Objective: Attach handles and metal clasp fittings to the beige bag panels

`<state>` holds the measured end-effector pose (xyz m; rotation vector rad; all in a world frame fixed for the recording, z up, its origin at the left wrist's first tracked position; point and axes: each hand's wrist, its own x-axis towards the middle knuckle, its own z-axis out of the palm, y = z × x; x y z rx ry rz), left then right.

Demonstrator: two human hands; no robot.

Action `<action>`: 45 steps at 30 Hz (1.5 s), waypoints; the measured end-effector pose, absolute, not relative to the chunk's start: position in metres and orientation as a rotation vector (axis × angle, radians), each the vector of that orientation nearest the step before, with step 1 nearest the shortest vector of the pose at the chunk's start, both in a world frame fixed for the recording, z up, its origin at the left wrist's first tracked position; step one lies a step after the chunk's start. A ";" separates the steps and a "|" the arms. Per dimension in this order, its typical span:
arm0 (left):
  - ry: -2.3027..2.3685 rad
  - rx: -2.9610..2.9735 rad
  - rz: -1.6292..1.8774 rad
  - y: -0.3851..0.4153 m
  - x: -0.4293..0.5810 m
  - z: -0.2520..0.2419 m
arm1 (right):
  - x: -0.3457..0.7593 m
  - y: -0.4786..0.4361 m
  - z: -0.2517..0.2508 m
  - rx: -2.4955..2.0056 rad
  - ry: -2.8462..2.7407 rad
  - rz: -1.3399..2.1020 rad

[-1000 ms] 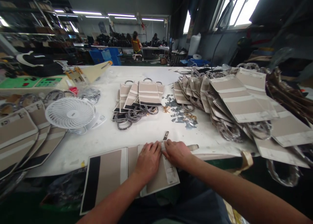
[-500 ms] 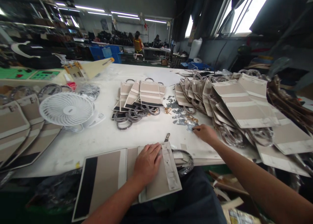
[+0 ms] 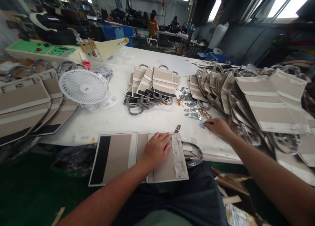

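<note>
My left hand lies flat, fingers stretched, on a beige bag panel with white strips and a black band. The panel rests at the table's front edge, partly over my lap. A plastic-wrapped handle curves out from its right side. Just behind it a small metal tool or pull lies on the table. Off to the right, my right hand is pinched at the edge of scattered small grey metal pieces and gold-coloured fittings. Whatever its fingertips hold is too small to make out.
Piled bag panels with wrapped handles crowd the right side; a smaller stack stands mid-table. At left are a white fan, more panels and a green-topped machine. A person sits far back.
The camera view has shifted, so the table's things appear further right and mostly higher. My left hand stays on the panel, and my right hand stays at the metal pieces.
</note>
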<state>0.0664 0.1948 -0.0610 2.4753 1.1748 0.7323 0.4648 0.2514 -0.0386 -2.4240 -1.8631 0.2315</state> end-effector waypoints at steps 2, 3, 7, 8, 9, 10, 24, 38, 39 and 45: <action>1.168 2.466 0.736 0.195 0.066 -0.062 | 0.467 0.253 -0.039 -2.415 -1.852 0.247; 1.164 2.460 0.741 0.195 0.066 -0.062 | 0.467 0.253 -0.039 -2.411 -1.844 0.248; 1.145 2.450 0.760 0.194 0.065 -0.063 | 0.462 0.251 -0.034 -2.399 -1.822 0.226; 1.148 2.447 0.760 0.194 0.065 -0.062 | 0.459 0.250 -0.032 -2.395 -1.821 0.222; 1.152 2.443 0.757 0.194 0.065 -0.062 | 0.456 0.248 -0.029 -2.389 -1.821 0.218; 1.155 2.440 0.752 0.194 0.065 -0.062 | 0.451 0.247 -0.026 -2.380 -1.824 0.215; 1.148 2.418 0.765 0.193 0.063 -0.060 | 0.317 0.224 0.019 -1.893 -1.891 1.028; 1.138 2.401 0.774 0.193 0.062 -0.059 | 0.288 0.221 -0.004 -1.816 -2.004 1.101; 1.140 2.395 0.775 0.193 0.063 -0.059 | 0.286 0.221 -0.004 -1.825 -1.983 1.107; 1.137 2.388 0.783 0.193 0.063 -0.058 | 0.279 0.219 -0.002 -1.856 -2.009 1.030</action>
